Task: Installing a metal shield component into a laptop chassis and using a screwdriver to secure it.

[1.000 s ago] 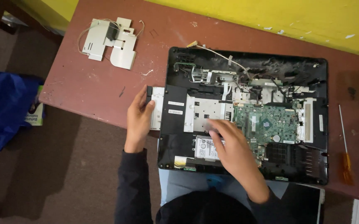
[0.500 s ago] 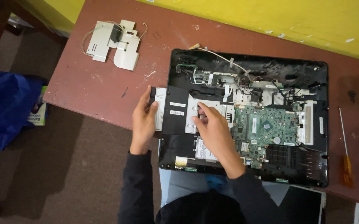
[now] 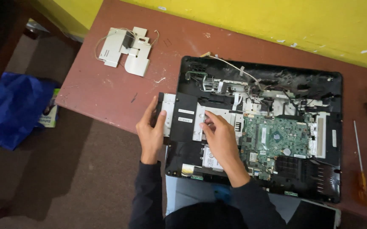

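Yellow wall is running along the far side of a reddish-brown worktop, with dark floor lying to the left. On that floor, a crumpled blue bag is sitting well apart from everything else. Near the worktop's far left corner, a pale metal bracket with thin wires is lying flat. Moving right, the left hand is gripping the outer end of a flat optical drive, fingers curling over its top face and thumb pressing on its near side. The drive is sitting at the left edge of an opened computer chassis, its outer end sticking out past the black frame. Just beside it, the right hand is resting on the silver plate next to the drive, fingers bent and pressing down rather than closing around anything. Further right, a green circuit board is lying exposed inside the chassis. At the far right, an orange-handled screwdriver is lying on the worktop, just beside the chassis.
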